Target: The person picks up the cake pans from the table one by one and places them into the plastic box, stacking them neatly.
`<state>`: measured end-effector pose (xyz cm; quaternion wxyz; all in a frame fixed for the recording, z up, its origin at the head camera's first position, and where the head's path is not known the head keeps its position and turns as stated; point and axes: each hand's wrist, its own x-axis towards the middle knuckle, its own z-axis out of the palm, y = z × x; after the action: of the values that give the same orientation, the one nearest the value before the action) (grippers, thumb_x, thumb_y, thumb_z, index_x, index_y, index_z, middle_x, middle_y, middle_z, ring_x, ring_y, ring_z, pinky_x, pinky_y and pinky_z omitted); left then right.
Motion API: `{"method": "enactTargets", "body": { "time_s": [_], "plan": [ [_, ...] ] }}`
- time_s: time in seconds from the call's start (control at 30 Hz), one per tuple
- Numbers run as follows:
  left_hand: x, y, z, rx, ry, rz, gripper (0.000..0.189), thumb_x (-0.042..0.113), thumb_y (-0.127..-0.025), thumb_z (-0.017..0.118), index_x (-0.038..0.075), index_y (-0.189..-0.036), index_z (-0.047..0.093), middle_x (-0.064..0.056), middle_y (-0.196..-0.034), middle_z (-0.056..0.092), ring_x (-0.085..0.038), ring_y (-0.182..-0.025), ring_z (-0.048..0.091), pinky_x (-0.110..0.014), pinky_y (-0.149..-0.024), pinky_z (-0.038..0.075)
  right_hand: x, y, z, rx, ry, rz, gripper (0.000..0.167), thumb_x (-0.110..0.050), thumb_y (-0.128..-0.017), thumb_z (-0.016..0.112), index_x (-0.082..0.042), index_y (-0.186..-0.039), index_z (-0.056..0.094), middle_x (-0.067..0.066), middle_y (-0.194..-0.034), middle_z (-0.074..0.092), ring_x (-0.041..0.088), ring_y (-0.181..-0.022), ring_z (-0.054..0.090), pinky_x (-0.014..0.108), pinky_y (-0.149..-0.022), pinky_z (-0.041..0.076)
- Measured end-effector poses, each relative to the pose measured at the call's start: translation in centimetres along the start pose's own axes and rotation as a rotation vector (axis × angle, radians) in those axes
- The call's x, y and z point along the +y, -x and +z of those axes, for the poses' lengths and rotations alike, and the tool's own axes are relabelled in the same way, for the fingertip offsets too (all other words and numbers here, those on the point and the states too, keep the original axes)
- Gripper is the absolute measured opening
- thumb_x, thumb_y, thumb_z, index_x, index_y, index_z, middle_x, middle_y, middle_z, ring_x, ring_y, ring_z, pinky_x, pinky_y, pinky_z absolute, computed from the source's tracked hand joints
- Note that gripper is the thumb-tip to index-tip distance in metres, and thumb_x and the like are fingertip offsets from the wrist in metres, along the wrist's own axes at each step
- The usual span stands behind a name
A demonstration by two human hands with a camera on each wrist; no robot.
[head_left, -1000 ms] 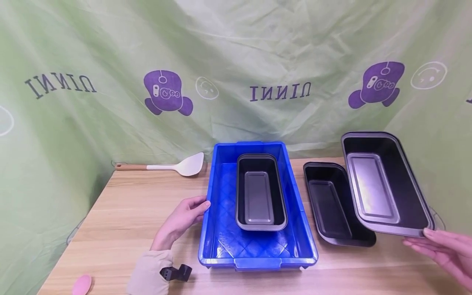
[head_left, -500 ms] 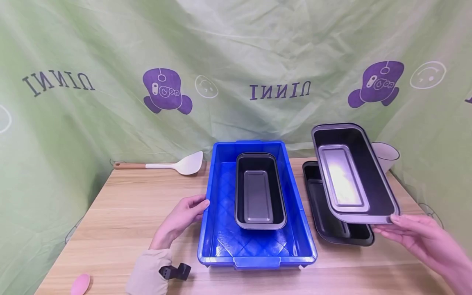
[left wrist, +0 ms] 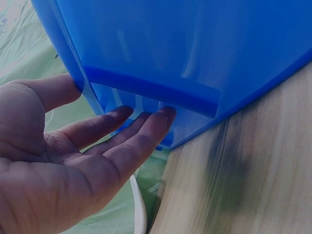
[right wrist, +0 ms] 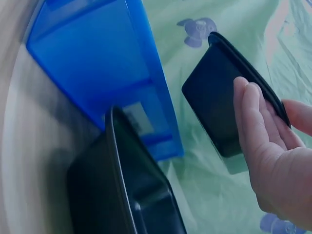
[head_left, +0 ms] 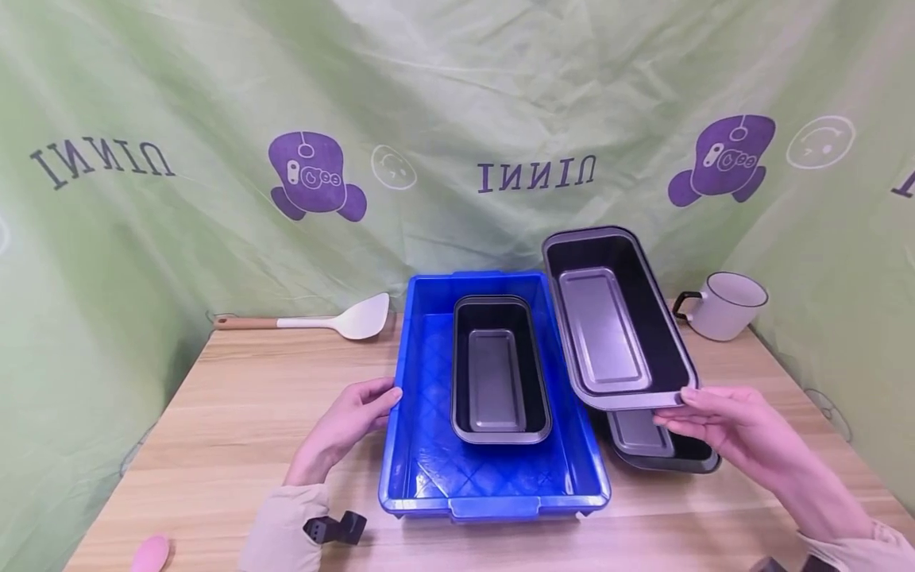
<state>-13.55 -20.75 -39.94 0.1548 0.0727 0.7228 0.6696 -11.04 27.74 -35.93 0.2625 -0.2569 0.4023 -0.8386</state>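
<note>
Green curtain (head_left: 457, 95), wooden table (head_left: 243, 413). So the right hand (head_left: 743, 433) has a loaf pan (head_left: 608, 334) pinched near one corner, up in the air by the blue bin (head_left: 432, 445); the left hand (head_left: 350, 417), fingers slightly curled, loosely grips its left rim.

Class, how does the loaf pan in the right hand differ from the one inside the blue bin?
The raised pan is gripped near one corner by the right hand; the boxed pan is touched by neither hand. The raised pan is held up in the air, while the boxed pan lies in the blue bin. Both are dark, rectangular and open-topped.
</note>
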Motion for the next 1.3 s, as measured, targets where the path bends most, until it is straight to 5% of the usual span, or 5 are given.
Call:
{"method": "enactTargets", "body": {
  "time_s": [0.27,0.7,1.13,1.3],
  "plan": [
    [-0.1,-0.1,0.0,0.003,-0.008,0.002,0.05,0.015,-0.1,0.051,-0.017,-0.136,0.038,-0.03,-0.127,0.053,-0.017,-0.098,0.064,-0.031,-0.087,0.053,0.9,-3.3,1.7,0.048,0.099,0.015,0.044,0.011,-0.1,0.024,0.008,-0.112,0.066,0.024,-0.108,0.066,0.031,-0.104,0.065,0.037,-0.093,0.049],
    [-0.1,-0.1,0.1,-0.001,-0.018,0.004,0.05,0.017,-0.1,0.051,-0.016,-0.137,0.039,-0.031,-0.128,0.052,-0.018,-0.098,0.065,-0.032,-0.087,0.053,3.0,-5.4,3.7,0.066,0.111,0.094,0.039,0.009,-0.099,0.033,0.002,-0.105,0.071,0.023,-0.101,0.069,0.031,-0.098,0.067,0.035,-0.087,0.052],
    [-0.4,-0.1,0.0,0.0,-0.001,0.011,0.051,0.016,-0.1,0.052,-0.017,-0.136,0.038,-0.032,-0.128,0.051,-0.016,-0.097,0.065,-0.033,-0.087,0.054,4.7,-8.0,5.3,0.257,0.095,0.244,0.025,0.003,-0.097,0.047,0.0,-0.097,0.072,0.02,-0.09,0.071,0.028,-0.088,0.07,0.031,-0.082,0.055],
    [-0.4,-0.2,-0.1,-0.008,-0.003,0.008,0.051,0.017,-0.1,0.052,-0.016,-0.137,0.038,-0.032,-0.127,0.052,-0.022,-0.1,0.065,-0.034,-0.088,0.054,5.1,-8.4,5.7,0.264,0.16,0.278,0.022,-0.001,-0.096,0.051,-0.002,-0.094,0.074,0.018,-0.089,0.072,0.027,-0.086,0.071,0.032,-0.08,0.055]
  ]
}}
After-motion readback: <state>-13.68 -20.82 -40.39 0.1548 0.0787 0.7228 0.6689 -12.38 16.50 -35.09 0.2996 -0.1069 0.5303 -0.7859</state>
